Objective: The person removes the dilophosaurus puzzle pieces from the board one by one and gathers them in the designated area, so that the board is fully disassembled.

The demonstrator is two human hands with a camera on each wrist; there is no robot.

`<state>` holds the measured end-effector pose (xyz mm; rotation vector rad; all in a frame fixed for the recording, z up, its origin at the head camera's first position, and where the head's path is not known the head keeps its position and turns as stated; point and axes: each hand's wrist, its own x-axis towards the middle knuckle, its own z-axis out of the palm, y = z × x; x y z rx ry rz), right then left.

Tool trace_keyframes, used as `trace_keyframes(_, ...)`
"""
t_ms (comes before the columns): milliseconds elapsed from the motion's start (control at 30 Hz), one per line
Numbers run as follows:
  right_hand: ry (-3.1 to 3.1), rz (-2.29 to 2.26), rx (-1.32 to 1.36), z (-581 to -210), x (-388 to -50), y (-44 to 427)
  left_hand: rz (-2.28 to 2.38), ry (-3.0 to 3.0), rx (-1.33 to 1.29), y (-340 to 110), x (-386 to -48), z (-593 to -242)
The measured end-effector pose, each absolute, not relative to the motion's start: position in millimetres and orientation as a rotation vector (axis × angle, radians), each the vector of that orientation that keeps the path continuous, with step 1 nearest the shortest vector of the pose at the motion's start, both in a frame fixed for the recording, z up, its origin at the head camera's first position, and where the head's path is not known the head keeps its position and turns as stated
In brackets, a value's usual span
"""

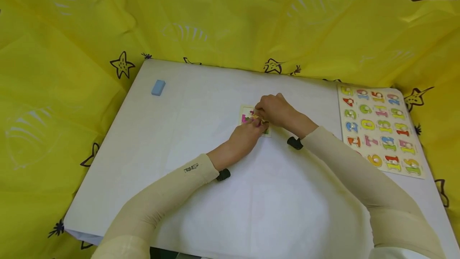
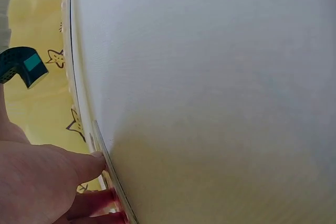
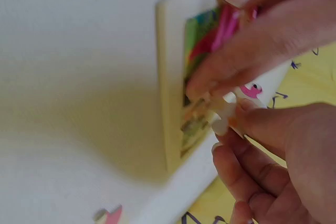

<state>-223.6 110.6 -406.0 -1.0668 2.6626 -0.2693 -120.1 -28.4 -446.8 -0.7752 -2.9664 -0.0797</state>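
A small jigsaw puzzle (image 3: 166,77) in a pale tray lies on the white table in front of me, its picture mostly covered by my hands. My left hand (image 1: 244,138) rests on it, one finger stretched across the picture in the right wrist view and the thumb at the tray's edge. Close by, my right hand (image 1: 280,111) pinches a jigsaw piece (image 3: 224,111) between thumb and fingertips, just over the tray. A pink-and-white piece (image 3: 111,216) lies loose on the table in the right wrist view.
A number puzzle board (image 1: 381,131) with colourful digits lies at the right. Toward the far left sits a light blue block (image 1: 158,87). Yellow patterned cloth (image 1: 230,19) hangs around the table (image 1: 201,123). Dark camera mounts (image 1: 295,143) show beneath both wrists.
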Motion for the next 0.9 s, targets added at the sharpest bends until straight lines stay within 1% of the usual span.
trace_keyframes(100,2.667,-0.304,-1.061,-402,-225,113,-0.076,-2.995,-0.772,-28,-121,-445)
trace_keyframes(267,2.633,-0.54,-0.919,-390,-233,124,-0.147,-3.07,-0.759,-27,-122,-443)
trace_keyframes(400,2.623,-0.664,-0.826,-375,-241,146,-0.187,-3.082,-0.758,-28,-121,-443)
trace_keyframes(567,2.667,-0.657,-0.764,-361,-248,183,-0.197,-3.064,-0.762,-29,-120,-444)
trace_keyframes(733,2.611,-0.615,-0.686,-364,-253,225,-0.218,-3.034,-0.771,-30,-119,-445)
trace_keyframes(900,2.5,-0.553,-0.612,-379,-258,259,-0.201,-3.035,-0.771,-29,-119,-445)
